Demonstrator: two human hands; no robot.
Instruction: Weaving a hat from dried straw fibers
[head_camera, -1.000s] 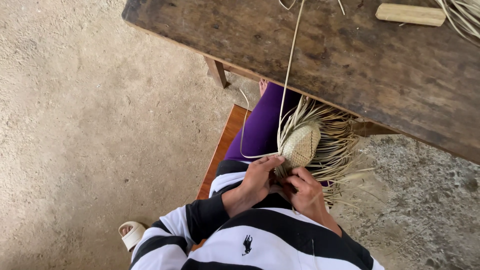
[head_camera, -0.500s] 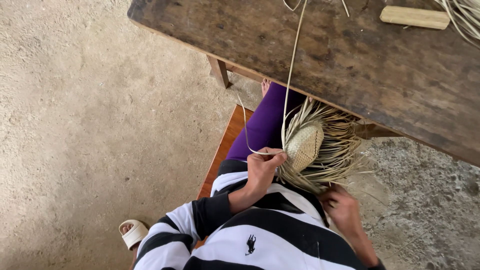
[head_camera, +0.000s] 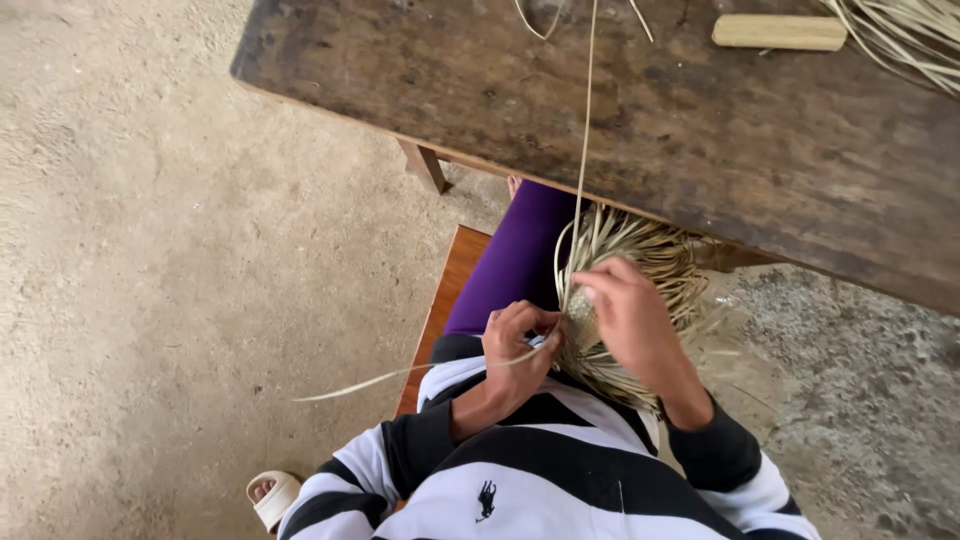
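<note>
Dark, rough plank table (head_camera: 700, 150) beyond the fingertips. Half-woven straw piece (head_camera: 640, 270), round and bristly, loose ends fanning outward, sits under both hands in the lap. Right hand (head_camera: 630, 320) pinches a long pale strand (head_camera: 583, 130) running straight up-table. Left hand (head_camera: 515, 355) fingers curled, gripping a second strand (head_camera: 400, 373) trailing leftward.

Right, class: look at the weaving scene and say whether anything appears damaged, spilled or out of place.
Nothing stands out. The left hand and right hand hold the straw weaving in the lap, with loose strands fanning out as unfinished work. A wooden block and spare straw bundle lie on the worn table.
</note>
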